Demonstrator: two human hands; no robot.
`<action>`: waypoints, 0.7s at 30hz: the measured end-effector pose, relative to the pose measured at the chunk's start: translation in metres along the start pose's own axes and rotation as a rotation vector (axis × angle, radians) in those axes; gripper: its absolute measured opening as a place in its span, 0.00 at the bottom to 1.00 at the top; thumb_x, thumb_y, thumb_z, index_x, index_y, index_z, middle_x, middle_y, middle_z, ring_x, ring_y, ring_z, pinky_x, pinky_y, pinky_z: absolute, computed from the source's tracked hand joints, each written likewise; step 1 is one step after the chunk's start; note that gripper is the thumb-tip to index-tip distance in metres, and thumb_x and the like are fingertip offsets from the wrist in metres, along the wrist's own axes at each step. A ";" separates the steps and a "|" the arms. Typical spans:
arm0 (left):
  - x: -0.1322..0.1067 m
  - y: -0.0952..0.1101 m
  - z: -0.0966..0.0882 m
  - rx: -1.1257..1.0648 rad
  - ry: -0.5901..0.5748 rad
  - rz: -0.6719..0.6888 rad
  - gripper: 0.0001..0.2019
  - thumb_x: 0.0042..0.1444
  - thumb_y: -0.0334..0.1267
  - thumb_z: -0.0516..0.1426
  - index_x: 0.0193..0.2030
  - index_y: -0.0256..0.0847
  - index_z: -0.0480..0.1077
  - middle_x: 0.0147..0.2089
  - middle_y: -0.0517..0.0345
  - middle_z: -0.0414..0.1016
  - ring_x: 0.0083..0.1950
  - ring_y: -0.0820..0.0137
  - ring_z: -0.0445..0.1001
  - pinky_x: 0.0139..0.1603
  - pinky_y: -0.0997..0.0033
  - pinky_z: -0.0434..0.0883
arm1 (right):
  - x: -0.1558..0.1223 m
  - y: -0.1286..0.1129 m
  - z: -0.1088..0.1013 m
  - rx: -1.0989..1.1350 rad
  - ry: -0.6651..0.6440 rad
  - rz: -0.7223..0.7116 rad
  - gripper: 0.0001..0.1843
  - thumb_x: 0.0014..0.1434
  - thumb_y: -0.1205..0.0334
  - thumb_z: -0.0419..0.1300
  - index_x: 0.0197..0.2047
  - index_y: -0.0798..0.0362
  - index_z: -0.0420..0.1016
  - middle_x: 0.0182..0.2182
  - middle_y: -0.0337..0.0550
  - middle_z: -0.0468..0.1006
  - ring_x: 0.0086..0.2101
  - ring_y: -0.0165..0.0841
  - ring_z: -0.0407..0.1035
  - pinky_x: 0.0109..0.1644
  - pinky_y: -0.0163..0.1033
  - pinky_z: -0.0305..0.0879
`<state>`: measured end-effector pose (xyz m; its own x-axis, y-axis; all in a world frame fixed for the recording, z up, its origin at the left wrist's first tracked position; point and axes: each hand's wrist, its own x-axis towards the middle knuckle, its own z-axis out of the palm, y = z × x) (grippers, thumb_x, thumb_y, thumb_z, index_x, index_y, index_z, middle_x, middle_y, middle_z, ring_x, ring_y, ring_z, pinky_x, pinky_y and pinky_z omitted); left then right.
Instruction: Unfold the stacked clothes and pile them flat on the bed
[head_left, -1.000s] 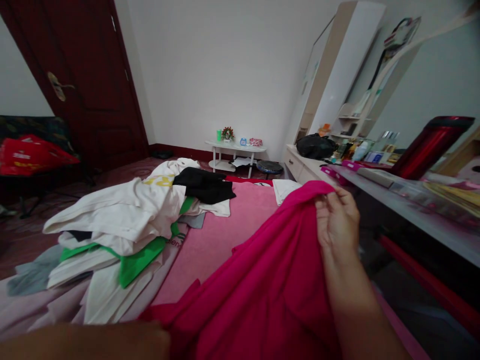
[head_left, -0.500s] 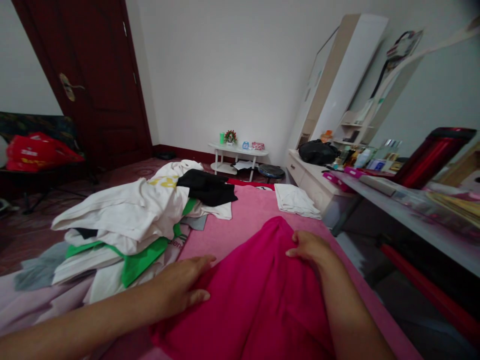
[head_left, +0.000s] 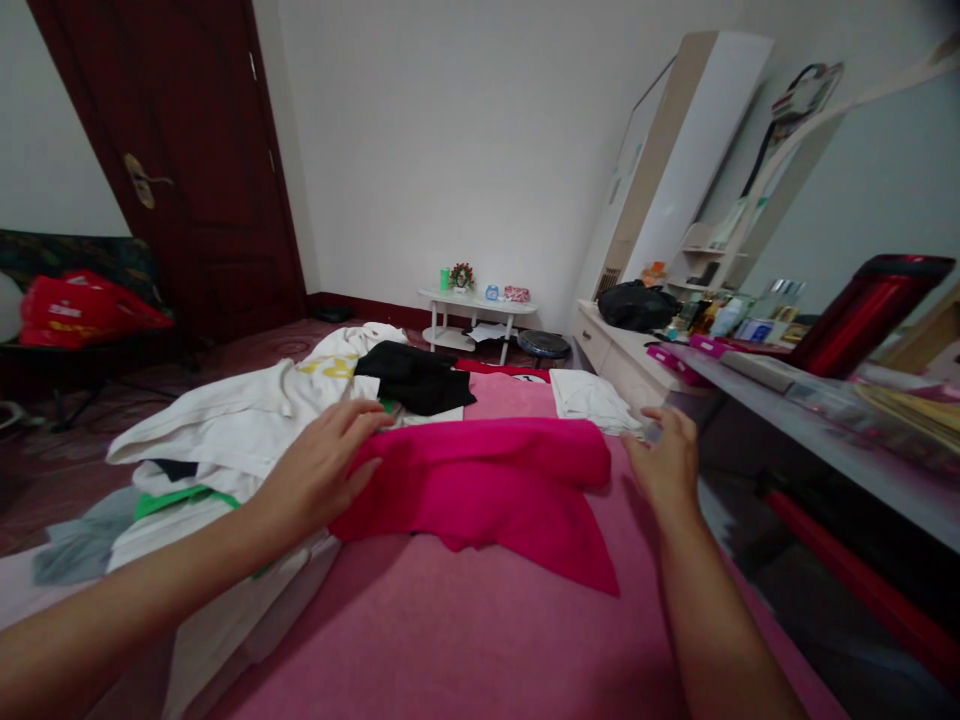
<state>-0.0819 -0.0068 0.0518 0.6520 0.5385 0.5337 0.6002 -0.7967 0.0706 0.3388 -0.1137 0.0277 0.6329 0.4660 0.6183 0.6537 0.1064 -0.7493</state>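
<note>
A magenta garment (head_left: 487, 480) lies folded across the pink bed cover (head_left: 450, 630) in the middle of the view. My left hand (head_left: 319, 470) rests flat on the garment's left end, fingers spread. At the garment's right end hovers my right hand (head_left: 667, 462), open, fingers apart, just off the cloth. Neither hand grips anything.
A heap of white, green and black clothes (head_left: 247, 430) sits left of the garment. A folded white cloth (head_left: 592, 400) lies behind it. A cluttered desk (head_left: 825, 410) with a red flask (head_left: 862, 305) runs along the right. A small white table (head_left: 476, 300) and dark door (head_left: 187, 170) stand farther back.
The magenta garment was held up by my right hand, then lowered and pushed forward into a folded strip on the bed. Both hands have let go and moved to its ends.
</note>
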 end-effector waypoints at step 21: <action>-0.004 0.074 -0.039 -0.512 -0.955 0.019 0.11 0.41 0.36 0.58 0.34 0.40 0.74 0.21 0.67 0.64 0.21 0.76 0.59 0.20 0.78 0.57 | -0.039 -0.024 0.025 -0.052 -1.265 0.304 0.06 0.43 0.64 0.61 0.28 0.52 0.76 0.30 0.40 0.80 0.35 0.42 0.74 0.42 0.43 0.69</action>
<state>-0.0588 -0.0785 0.0879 0.8833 0.3396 -0.3231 0.4663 -0.7074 0.5311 0.2881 -0.1125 0.0160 -0.0511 0.9679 -0.2461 0.5876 -0.1702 -0.7910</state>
